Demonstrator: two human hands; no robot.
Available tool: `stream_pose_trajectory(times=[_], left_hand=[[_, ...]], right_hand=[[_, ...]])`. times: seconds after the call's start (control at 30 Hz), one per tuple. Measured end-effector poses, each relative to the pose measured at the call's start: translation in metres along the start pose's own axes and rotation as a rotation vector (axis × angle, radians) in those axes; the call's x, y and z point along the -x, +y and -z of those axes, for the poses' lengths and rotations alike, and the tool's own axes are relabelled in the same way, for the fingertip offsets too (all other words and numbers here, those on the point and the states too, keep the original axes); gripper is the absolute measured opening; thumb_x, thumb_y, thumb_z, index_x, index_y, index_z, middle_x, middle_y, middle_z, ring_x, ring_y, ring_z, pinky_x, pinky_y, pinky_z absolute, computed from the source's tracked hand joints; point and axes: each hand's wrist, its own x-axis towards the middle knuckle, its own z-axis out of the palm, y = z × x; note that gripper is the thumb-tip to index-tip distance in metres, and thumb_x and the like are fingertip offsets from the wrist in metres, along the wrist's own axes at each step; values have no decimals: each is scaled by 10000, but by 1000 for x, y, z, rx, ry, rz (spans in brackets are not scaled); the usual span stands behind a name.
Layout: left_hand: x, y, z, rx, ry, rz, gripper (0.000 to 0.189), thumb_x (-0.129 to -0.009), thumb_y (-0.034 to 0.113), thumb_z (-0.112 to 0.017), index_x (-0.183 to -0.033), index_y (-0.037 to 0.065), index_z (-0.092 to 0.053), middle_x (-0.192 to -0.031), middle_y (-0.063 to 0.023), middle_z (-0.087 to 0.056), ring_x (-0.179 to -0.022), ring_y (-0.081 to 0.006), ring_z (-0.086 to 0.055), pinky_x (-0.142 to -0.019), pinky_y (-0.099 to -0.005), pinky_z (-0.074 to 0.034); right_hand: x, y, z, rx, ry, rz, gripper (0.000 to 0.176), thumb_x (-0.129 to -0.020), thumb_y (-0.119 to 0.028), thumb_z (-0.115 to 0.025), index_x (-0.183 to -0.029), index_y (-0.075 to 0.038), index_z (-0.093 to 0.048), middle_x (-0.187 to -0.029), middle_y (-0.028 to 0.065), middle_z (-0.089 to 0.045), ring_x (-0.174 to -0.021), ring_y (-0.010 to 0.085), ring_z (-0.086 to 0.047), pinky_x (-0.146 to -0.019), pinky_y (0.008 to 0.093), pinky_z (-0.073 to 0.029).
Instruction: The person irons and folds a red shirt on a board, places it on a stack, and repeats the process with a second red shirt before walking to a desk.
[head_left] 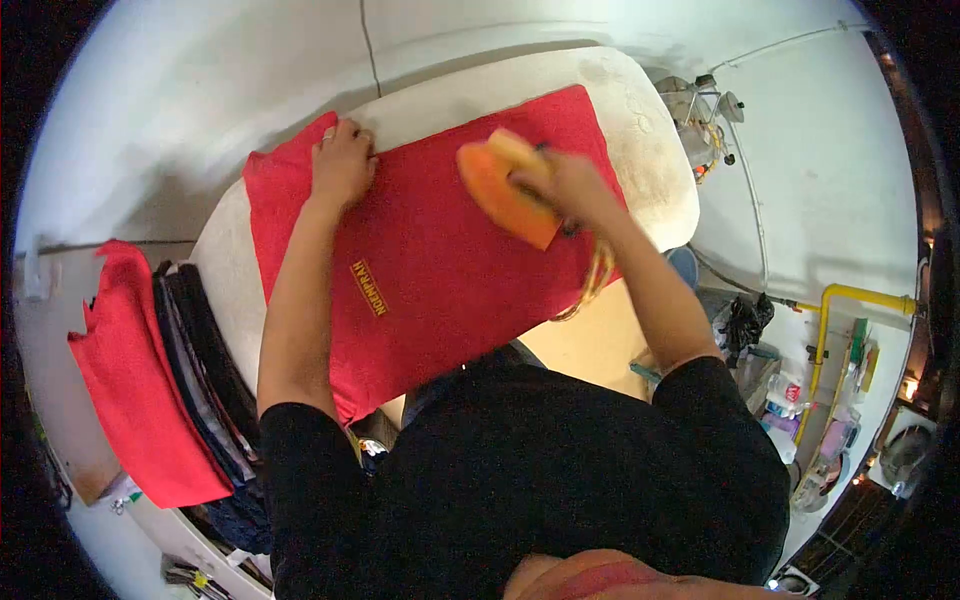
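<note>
Black T-shirt (540, 470): nearest the lens, fills the bottom of the view; both bare forearms reach up from it over the board.
Spare red cloth (135, 400): far left, draped over the edge of a pile, well apart from both hands.
Dark garment stack (205, 370): just right of the spare red cloth, folded edges showing, beside the board's left end.
Left hand (342, 165): palm down, fingers close together and laid flat, pressing the upper left corner of the red cloth; holds nothing.
Red cloth (450, 270): spread flat across the padded board, tilted, lower edge hanging toward the body; lies under both hands.
Yellow label (368, 288): sewn on the red cloth, just right of the left forearm; lettering too small to read with confidence.
Orange iron (500, 190): on the upper middle of the red cloth, motion-blurred; sole against the fabric as far as I can tell.
Right hand (565, 185): fingers wrapped around the top of the orange iron, fist closed on it; blurred.
Padded board (650, 150): white cover, rounded right end bare and stained brownish.
Yellow pipe (850, 295): far right, against the white wall, bent downward.
Bottles (790, 395): clustered below the yellow pipe, details too small to tell.
</note>
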Motion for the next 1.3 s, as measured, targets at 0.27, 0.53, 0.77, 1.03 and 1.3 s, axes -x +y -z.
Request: stream_pose_trajectory(times=[0.27,0.53,0.77,1.03,1.3], left_hand=[[-4,-24,-14,115,-78,110,267,-798,256,-655,-1019,109,-630,-1179,-96,-516,-1140,-328,-491,-895,-550,-422],[-68,48,3,-83,-215,-48,273,-815,324,-597,-978,110,-643,-1126,-129,-582,-1073,-349,-564,-884,-540,-439],[-153,148,-41,232,-266,-121,327,-875,358,-534,-1037,91,-631,-1106,-158,-631,-1057,-334,-594,-897,-480,-455],[-218,243,-60,389,-302,-32,415,-888,369,-538,-1130,39,-609,-1137,-186,-631,-1076,-333,-596,-911,-446,-461],[-264,248,-58,592,-419,-187,286,-854,307,-633,-1058,108,-661,-977,-119,-672,-881,-242,-633,-781,-380,-495]], right_hand=[[-83,156,71,-341,252,-323,599,-849,-581,-557,-893,4,-681,-622,74,-585,-558,179,-560,-509,352,-420],[72,-17,-8,-180,-277,153,601,-818,-620,-570,-1150,-121,-599,-1030,159,-670,-917,353,-651,-804,466,-512],[131,7,-25,-118,-304,-102,533,-875,-570,-501,-1185,-142,-577,-944,173,-673,-866,343,-673,-741,514,-534],[129,152,68,-316,132,-536,523,-882,-477,-575,-1090,1,-612,-861,232,-666,-840,362,-664,-720,427,-503],[102,86,45,-202,-210,-240,510,-856,-527,-584,-1142,-104,-603,-1001,203,-653,-909,389,-639,-793,486,-500]])
